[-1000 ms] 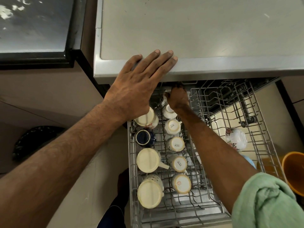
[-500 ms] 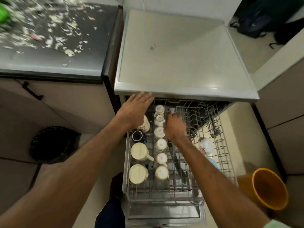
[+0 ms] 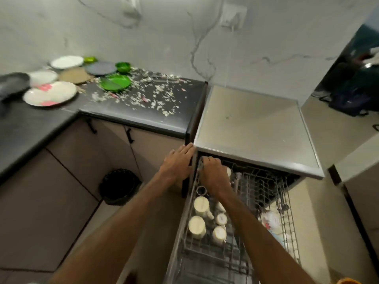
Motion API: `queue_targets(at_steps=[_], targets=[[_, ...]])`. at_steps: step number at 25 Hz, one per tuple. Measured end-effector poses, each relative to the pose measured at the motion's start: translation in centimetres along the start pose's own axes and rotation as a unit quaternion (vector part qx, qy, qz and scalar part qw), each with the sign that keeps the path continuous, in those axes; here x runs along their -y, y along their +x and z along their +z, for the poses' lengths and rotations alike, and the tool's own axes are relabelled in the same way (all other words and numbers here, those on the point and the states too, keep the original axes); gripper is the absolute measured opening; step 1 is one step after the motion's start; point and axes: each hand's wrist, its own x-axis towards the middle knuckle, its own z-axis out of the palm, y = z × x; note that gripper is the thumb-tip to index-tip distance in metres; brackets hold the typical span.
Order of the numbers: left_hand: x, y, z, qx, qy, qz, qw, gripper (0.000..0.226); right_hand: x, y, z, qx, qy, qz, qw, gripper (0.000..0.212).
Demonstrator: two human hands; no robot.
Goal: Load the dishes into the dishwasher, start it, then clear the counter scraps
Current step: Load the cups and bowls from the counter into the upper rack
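Note:
The dishwasher (image 3: 256, 128) stands open with its upper wire rack (image 3: 287, 232) pulled out. Upturned cream mugs (image 3: 202, 206) and small white cups (image 3: 221, 219) fill the rack's left side, along with a dark blue cup (image 3: 201, 190). A floral bowl (image 3: 270, 219) lies on the right side. My left hand (image 3: 178, 160) rests flat, fingers straight, against the dishwasher's left front corner. My right hand (image 3: 213, 173) reaches into the rack's back left corner with fingers curled downward; what lies under them is hidden. Food scraps (image 3: 155, 93) litter the dark counter.
On the counter to the left lie a green plate (image 3: 115, 82), a green bowl (image 3: 122, 66), a grey plate (image 3: 100, 68), white plates (image 3: 50, 94) and a dark pan (image 3: 12, 83). A black bin (image 3: 120, 186) stands on the floor by the cabinets. An orange bucket (image 3: 348, 281) peeks in at bottom right.
My head has lifted, so the counter and wall have come into view. My left hand slid left to the dishwasher's corner. My right hand moved left into the rack's back left corner.

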Motion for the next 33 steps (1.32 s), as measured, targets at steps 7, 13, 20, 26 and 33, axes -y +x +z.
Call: queue_targets(at_steps=[7, 13, 20, 26, 33], targets=[[12.3, -4.7, -8.9, -0.054, 0.046, -0.033, 0.997, 0.076, 12.7, 6.6, -2.6, -0.059, -0.017, -0.047, 0.997, 0.048], [26.0, -8.5, -15.5, -0.101, 0.054, -0.094, 0.989, 0.074, 26.8, 12.2, -1.3, -0.053, -0.013, -0.093, 0.994, 0.048], [34.6, -8.6, -17.2, -0.082, 0.02, -0.165, 0.983, 0.044, 33.6, 17.7, 1.3, -0.019, -0.014, -0.123, 0.992, 0.049], [40.2, -3.7, -15.4, -0.088, 0.001, -0.185, 0.979, 0.037, 34.5, 26.5, 4.1, -0.022, 0.013, -0.124, 0.992, 0.045], [46.1, 4.4, -16.6, -0.086, -0.009, -0.202, 0.976, 0.03, 34.4, 35.1, 6.2, -0.001, 0.017, -0.13, 0.991, 0.042]])
